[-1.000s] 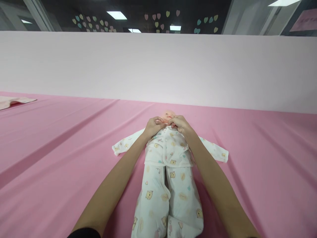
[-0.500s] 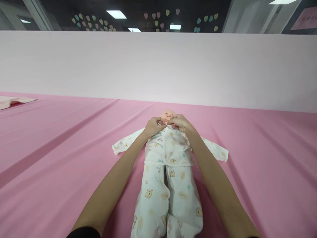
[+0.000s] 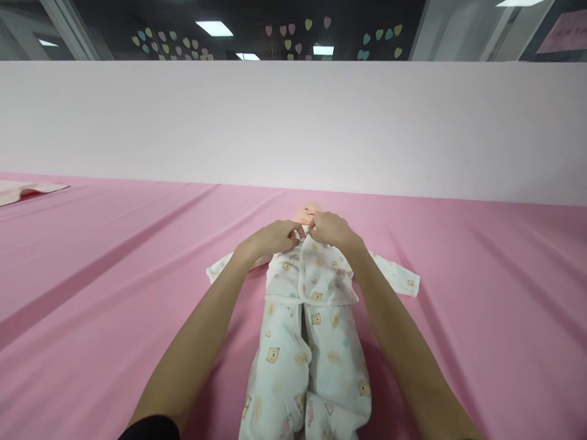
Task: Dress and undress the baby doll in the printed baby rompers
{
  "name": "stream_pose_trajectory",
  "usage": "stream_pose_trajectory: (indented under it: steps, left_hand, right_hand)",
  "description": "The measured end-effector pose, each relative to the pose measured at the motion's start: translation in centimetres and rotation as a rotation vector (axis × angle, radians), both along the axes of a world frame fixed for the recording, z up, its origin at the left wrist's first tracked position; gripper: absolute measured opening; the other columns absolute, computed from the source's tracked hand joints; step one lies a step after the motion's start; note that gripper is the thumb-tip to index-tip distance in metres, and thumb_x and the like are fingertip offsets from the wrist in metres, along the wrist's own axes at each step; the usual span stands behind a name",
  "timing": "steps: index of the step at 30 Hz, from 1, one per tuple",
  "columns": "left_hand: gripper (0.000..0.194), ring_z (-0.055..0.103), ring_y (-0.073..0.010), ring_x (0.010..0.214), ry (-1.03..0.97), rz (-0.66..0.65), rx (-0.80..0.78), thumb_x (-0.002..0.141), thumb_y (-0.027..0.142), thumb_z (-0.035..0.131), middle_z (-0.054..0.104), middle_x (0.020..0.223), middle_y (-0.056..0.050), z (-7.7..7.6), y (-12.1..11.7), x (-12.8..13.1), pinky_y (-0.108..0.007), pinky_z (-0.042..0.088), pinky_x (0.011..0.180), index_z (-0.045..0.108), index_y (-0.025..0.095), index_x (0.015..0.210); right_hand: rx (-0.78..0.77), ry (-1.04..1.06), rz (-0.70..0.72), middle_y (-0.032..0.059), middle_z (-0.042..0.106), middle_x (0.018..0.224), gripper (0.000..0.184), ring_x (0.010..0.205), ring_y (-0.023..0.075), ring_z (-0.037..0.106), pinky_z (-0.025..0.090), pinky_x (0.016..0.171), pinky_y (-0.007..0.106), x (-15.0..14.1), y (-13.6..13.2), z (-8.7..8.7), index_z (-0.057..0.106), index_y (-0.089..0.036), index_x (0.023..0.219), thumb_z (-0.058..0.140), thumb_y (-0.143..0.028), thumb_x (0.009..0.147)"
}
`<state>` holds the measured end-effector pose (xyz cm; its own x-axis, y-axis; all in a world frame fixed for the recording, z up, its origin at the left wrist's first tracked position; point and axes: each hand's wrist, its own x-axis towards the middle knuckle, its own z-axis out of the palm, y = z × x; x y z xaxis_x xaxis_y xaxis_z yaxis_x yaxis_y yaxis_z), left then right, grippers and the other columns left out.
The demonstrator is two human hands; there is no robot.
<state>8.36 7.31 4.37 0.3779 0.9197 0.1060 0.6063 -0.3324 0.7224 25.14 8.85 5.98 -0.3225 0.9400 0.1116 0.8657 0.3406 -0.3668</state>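
A baby doll (image 3: 304, 211) lies on its back, its head toward the white wall. It wears a white baby jacket (image 3: 323, 275) printed with bears, with both sleeves spread sideways. Matching baby trousers (image 3: 284, 342) cover the legs. At the neck, my right hand (image 3: 334, 230) is closed in a pinch on the jacket's front edge, which is raised slightly there. Just left of it, my left hand (image 3: 277, 236) has curled fingers at the other side of the collar, seemingly pinching the cloth. My fingertips partly hide the collar and the doll's chin.
A pink sheet (image 3: 114, 287) with long creases covers the surface under the doll. At the far left lies a pale pink cloth (image 3: 27, 188). A white wall (image 3: 293, 122) stands behind, below dark glass with heart stickers (image 3: 288, 38).
My left hand has shifted slightly left and down, its elbow swinging outward. My right hand has turned over more at the collar, and the jacket's front edge now stands raised.
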Motion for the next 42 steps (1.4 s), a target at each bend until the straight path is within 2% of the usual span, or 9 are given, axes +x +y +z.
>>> stream_pose_trajectory:
  steps: [4, 6, 10, 15, 18, 25, 30, 34, 42]
  left_hand:
    - [0.026, 0.056, -0.016, 0.057, 0.068, -0.041, -0.02, 0.062, 0.017, 0.058, 0.066, 0.072, 0.0, 1.2, -1.0, 0.0, -0.023, 0.035, 0.048, 0.07, 0.026, 0.084]
    - [0.02, 0.057, -0.0169, 0.063, 0.076, -0.048, -0.002, 0.065, 0.019, 0.059, 0.067, 0.077, -0.001, 1.6, -1.3, 0.3, -0.023, 0.037, 0.052, 0.069, 0.025, 0.08]
    - [0.007, 0.057, -0.0172, 0.062, 0.065, -0.033, 0.051, 0.065, 0.021, 0.06, 0.066, 0.072, -0.002, 1.5, -1.3, 0.7, -0.023, 0.037, 0.052, 0.067, 0.022, 0.067]
    - [0.011, 0.06, -0.0175, 0.066, 0.02, -0.051, 0.074, 0.066, 0.02, 0.056, 0.066, 0.071, -0.002, 1.3, -0.9, 0.7, -0.022, 0.041, 0.052, 0.067, 0.021, 0.068]
    - [0.016, 0.06, -0.017, 0.066, -0.003, -0.059, 0.067, 0.066, 0.018, 0.053, 0.067, 0.07, -0.002, 1.4, -0.9, 0.7, -0.022, 0.043, 0.053, 0.067, 0.021, 0.071]
    - [0.016, 0.061, -0.0164, 0.062, -0.063, -0.057, 0.028, 0.065, 0.015, 0.053, 0.066, 0.067, -0.002, 1.7, -1.1, 1.0, -0.023, 0.044, 0.052, 0.067, 0.019, 0.072]
    - [0.015, 0.062, -0.0162, 0.065, -0.091, -0.064, 0.014, 0.069, 0.016, 0.052, 0.068, 0.072, -0.003, 1.8, -1.1, 1.1, -0.025, 0.047, 0.059, 0.065, 0.018, 0.078]
    - [0.013, 0.062, -0.0175, 0.065, -0.123, -0.049, -0.016, 0.069, 0.018, 0.056, 0.069, 0.073, -0.005, 1.7, -1.0, 0.9, -0.028, 0.049, 0.059, 0.065, 0.017, 0.079]
    - [0.011, 0.065, -0.0192, 0.07, -0.157, -0.021, 0.003, 0.067, 0.019, 0.058, 0.07, 0.075, -0.005, 1.5, -0.9, 0.9, -0.028, 0.05, 0.063, 0.065, 0.018, 0.077]
  right_hand:
    - [-0.039, 0.05, 0.046, 0.0031, 0.05, 0.052, 0.02, 0.058, 0.0156, 0.054, 0.035, 0.054, 0.024, 0.4, -1.3, 1.1, 0.054, -0.017, 0.058, 0.054, -0.018, 0.078]
    - [-0.002, 0.1, 0.052, 0.0024, 0.047, 0.05, 0.025, 0.058, 0.0155, 0.054, 0.034, 0.053, 0.023, 0.6, -1.7, 1.5, 0.052, -0.017, 0.055, 0.052, -0.02, 0.08]
    - [-0.011, 0.133, 0.081, 0.0004, 0.045, 0.047, 0.02, 0.052, 0.0141, 0.054, 0.034, 0.048, 0.022, 0.9, -2.2, 2.0, 0.052, -0.017, 0.053, 0.062, -0.016, 0.071]
    - [-0.213, -0.005, 0.096, 0.0025, 0.054, 0.045, 0.018, 0.041, 0.0132, 0.053, 0.038, 0.043, 0.023, 1.0, -2.4, 2.4, 0.053, -0.015, 0.05, 0.06, -0.007, 0.064]
    - [-0.237, -0.011, 0.095, 0.0026, 0.057, 0.045, 0.014, 0.039, 0.0136, 0.054, 0.04, 0.041, 0.022, 1.1, -2.2, 2.2, 0.056, -0.014, 0.054, 0.058, -0.001, 0.061]
    - [-0.238, 0.294, 0.193, 0.005, 0.061, 0.058, 0.01, 0.047, 0.0122, 0.058, 0.042, 0.041, 0.018, 1.7, -1.4, 2.1, 0.058, -0.011, 0.06, 0.058, -0.002, 0.064]
    - [-0.348, 0.421, 0.279, 0.0045, 0.063, 0.068, 0.016, 0.06, 0.0143, 0.062, 0.047, 0.045, 0.019, 2.2, -1.2, 2.4, 0.059, -0.013, 0.076, 0.056, -0.001, 0.065]
    - [-0.321, 0.501, 0.257, 0.0015, 0.062, 0.068, 0.029, 0.059, 0.0133, 0.061, 0.051, 0.049, 0.021, 2.4, -1.4, 2.4, 0.053, -0.015, 0.089, 0.058, -0.001, 0.064]
    - [-0.232, 0.417, 0.192, 0.0005, 0.063, 0.068, 0.031, 0.051, 0.0128, 0.06, 0.048, 0.05, 0.022, 2.4, -2.0, 2.8, 0.053, -0.016, 0.085, 0.055, 0.004, 0.061]
